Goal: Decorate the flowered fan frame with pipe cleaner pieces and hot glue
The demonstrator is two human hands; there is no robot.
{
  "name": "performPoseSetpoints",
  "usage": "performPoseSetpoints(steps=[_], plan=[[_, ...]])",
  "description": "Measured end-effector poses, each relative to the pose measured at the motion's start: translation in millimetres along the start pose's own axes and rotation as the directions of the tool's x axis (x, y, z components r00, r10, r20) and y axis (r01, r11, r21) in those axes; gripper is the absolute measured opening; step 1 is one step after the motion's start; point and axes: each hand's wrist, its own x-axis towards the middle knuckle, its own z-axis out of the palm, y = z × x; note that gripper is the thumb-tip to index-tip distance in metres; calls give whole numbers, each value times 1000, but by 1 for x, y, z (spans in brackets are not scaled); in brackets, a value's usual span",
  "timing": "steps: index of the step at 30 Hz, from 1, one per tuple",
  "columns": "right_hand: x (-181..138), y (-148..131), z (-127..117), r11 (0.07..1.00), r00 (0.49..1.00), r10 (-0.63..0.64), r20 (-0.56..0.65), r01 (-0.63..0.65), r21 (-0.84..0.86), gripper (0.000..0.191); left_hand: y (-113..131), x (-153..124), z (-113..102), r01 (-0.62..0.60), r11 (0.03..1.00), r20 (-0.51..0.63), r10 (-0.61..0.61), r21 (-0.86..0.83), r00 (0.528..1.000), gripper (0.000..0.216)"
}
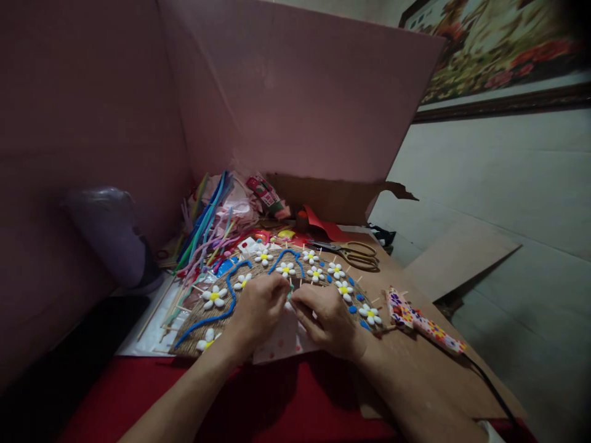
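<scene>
My left hand (261, 311) and my right hand (325, 317) meet at the fingertips over the inner edge of a fan-shaped twine weaving (258, 271). Both are pinched closed around a small pale green piece (290, 289), mostly covered by the fingers. White clay daisies with yellow centres, such as one daisy (215, 296), sit on the twine. A wavy blue strip (232, 295) runs over its left part, and blue dots (353, 309) lie on the right. Short wooden sticks poke out around its rim. Under my hands is a white sheet with red spots (277, 341).
Gold-handled scissors (353, 253) lie behind the weaving. A flower-patterned glue gun (425, 323) with a black cord rests on cardboard (415, 375) at right. Coloured pipe cleaners (207, 215) are heaped back left, near a plastic-wrapped roll (111, 240). Pink panels rise behind the red-covered table (184, 400).
</scene>
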Motion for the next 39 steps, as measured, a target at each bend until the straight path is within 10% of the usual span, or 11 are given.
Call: performPoseSetpoints(steps=[3,9,17,29,39], plan=[[2,4,-2,995,993,84,-85,-79,63,14,0,-1,-3,-76,996,130,70,44,989,17],[5,2,1,826,901,404,-156,-287,485,18,6,0,-8,254,783,332,-65,-568,941,22],[2,-7,1,881,957,283,-69,-231,413,18,3,-6,3,-98,988,-32,95,-120,995,14],[4,-3,-2,936,976,212,-56,-186,297,14,0,2,-4,102,917,141,-50,-385,989,13],[7,-4,3,930,974,216,-70,-184,317,17,-3,-6,15,60,893,-84,-108,-447,991,9]])
